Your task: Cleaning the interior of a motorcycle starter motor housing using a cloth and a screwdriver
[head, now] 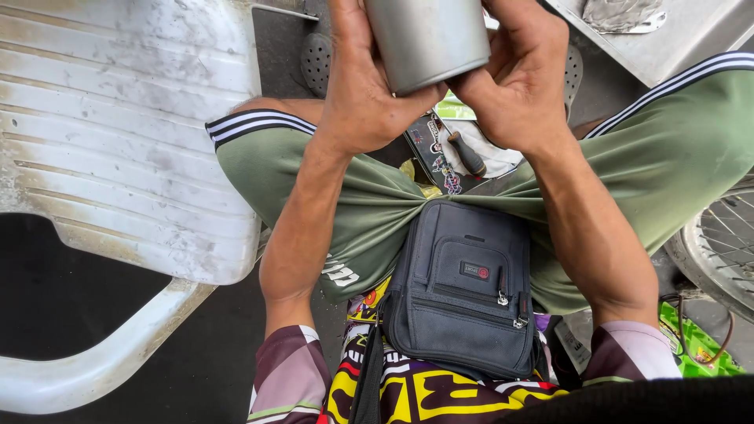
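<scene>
- Both hands are wrapped around a plain metal cylinder [428, 39], held up over the lap between the knees. Looks like a steel can or sleeve: dull grey, smooth, brushed sheen, straight walls, sharp bottom rim. The top runs out of frame, so I can't say what's up there.
- Left hand [363, 86] cups the side with its thumb pad pushed under the bottom edge. Right hand [525, 78] mirrors it from the other side, thumb also at the rim. So both are clamped on the cylinder, not loose. My guess is that pinching from two sides keeps it from spinning or slipping.
- Person is seated with knees spread, in green shorts [369, 204] with striped trim. The stretchy, slightly shiny fabric is pulled taut across the lap.
- A dark fabric crossbody pouch [463, 290] hangs at the belly, with zips and a boxy, padded shape. It sits clear of the hands.
- Down on the ground between the legs is a screwdriver [467, 153] with a dark handle, lying on a pale cloth beside a sticker-covered flat thing. Probably parked within easy reach.
- To the left stands a white plastic chair [118, 141], grimy and scuffed, with a ribbed seat.
- At the right edge there's a bit of spoked wheel [719, 243], and a metal sheet sits at top right.
</scene>
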